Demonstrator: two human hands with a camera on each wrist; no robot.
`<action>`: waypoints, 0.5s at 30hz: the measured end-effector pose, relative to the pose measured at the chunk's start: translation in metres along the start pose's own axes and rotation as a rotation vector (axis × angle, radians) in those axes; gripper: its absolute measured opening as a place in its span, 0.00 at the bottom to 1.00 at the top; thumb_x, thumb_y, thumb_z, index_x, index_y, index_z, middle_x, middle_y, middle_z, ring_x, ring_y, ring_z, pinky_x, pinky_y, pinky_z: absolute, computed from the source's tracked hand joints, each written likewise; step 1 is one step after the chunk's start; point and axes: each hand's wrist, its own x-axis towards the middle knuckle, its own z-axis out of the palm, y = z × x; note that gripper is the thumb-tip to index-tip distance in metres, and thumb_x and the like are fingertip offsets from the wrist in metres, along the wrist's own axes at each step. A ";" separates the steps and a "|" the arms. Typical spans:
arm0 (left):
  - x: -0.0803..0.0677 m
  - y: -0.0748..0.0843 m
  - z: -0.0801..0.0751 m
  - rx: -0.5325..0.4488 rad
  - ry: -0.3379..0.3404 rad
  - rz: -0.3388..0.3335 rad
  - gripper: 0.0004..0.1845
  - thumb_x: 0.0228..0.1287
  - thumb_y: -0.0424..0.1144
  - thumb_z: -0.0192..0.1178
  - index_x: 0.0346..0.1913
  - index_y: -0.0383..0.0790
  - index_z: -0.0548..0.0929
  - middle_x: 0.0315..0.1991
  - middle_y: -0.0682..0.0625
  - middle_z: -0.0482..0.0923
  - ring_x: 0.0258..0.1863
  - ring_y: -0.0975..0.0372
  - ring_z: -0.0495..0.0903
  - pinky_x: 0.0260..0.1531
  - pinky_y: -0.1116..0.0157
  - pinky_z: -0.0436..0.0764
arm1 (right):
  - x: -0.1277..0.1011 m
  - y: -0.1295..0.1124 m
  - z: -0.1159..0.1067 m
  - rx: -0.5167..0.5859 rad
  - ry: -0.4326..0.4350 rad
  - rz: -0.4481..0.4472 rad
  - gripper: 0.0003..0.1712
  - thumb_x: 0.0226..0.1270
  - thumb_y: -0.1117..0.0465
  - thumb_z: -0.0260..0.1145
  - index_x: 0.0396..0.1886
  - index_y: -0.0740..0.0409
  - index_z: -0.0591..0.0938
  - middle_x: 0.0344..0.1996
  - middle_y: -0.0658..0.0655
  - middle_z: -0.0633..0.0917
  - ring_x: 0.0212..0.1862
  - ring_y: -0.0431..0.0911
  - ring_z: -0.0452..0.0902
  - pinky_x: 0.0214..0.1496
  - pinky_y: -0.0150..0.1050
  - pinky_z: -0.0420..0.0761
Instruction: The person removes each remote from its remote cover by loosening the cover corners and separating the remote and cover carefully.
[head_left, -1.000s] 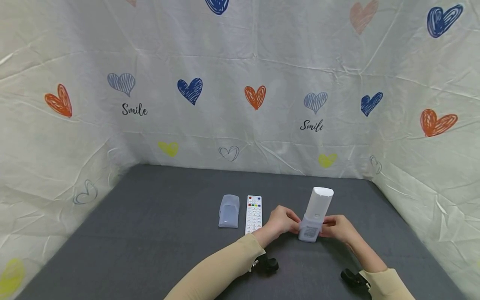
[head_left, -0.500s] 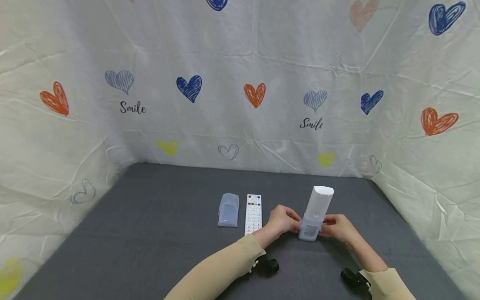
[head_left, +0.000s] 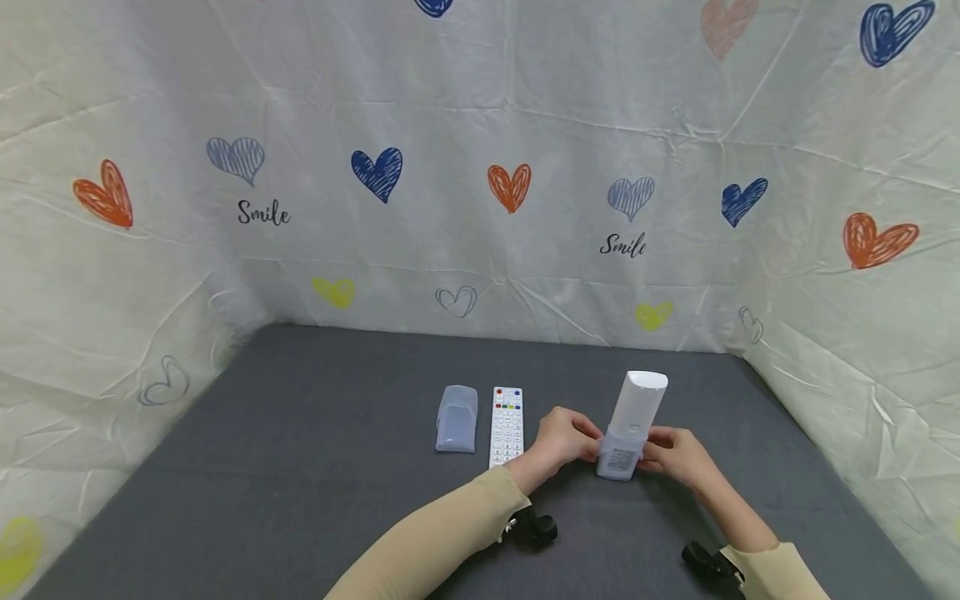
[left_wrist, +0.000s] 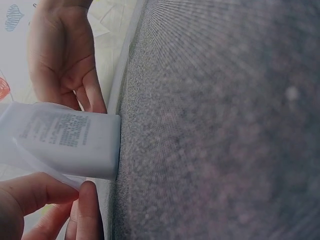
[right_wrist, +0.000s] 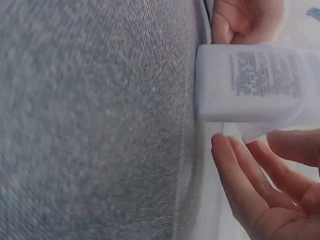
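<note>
A white remote control (head_left: 637, 404) stands on its end on the table, leaning slightly, its printed back toward me. Its lower part sits inside a translucent silicone cover (head_left: 619, 454). On the left side my left hand (head_left: 564, 437) pinches the cover's edge between thumb and finger. My right hand (head_left: 677, 457) pinches the edge on the opposite side. In the right wrist view a flap of the cover (right_wrist: 255, 131) is drawn out from the remote at the thumb and fingertips. The upper half of the remote is bare. Its front is hidden.
A second translucent cover (head_left: 457, 419) lies flat on the dark grey table (head_left: 337, 467). Beside it, nearer my left wrist, lies a white button remote (head_left: 507, 425), its lower end partly behind my forearm. A white curtain (head_left: 450, 250) printed with hearts surrounds the table.
The head view has tilted slightly downward. Both hands keep their pinch on the cover's edges, and the remote stays in place with hardly any visible shift.
</note>
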 end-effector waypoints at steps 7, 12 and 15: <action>0.001 0.002 -0.001 -0.007 -0.004 0.014 0.08 0.43 0.19 0.64 0.28 0.30 0.86 0.25 0.46 0.84 0.20 0.60 0.84 0.23 0.65 0.85 | -0.008 -0.015 -0.008 -0.008 0.087 -0.107 0.21 0.70 0.61 0.58 0.54 0.75 0.75 0.48 0.70 0.81 0.41 0.43 0.84 0.45 0.41 0.84; 0.001 0.001 0.000 0.007 0.003 -0.004 0.07 0.43 0.19 0.64 0.27 0.31 0.86 0.25 0.47 0.84 0.20 0.60 0.84 0.24 0.65 0.85 | -0.016 -0.024 -0.020 0.067 0.092 -0.207 0.25 0.67 0.57 0.62 0.56 0.73 0.75 0.49 0.67 0.82 0.41 0.34 0.83 0.48 0.40 0.83; 0.001 0.001 0.000 0.015 0.005 -0.007 0.07 0.44 0.19 0.64 0.27 0.31 0.86 0.25 0.47 0.84 0.20 0.61 0.84 0.24 0.65 0.85 | -0.020 -0.030 -0.026 0.093 0.098 -0.270 0.26 0.67 0.56 0.63 0.56 0.72 0.74 0.47 0.56 0.84 0.42 0.33 0.82 0.49 0.37 0.83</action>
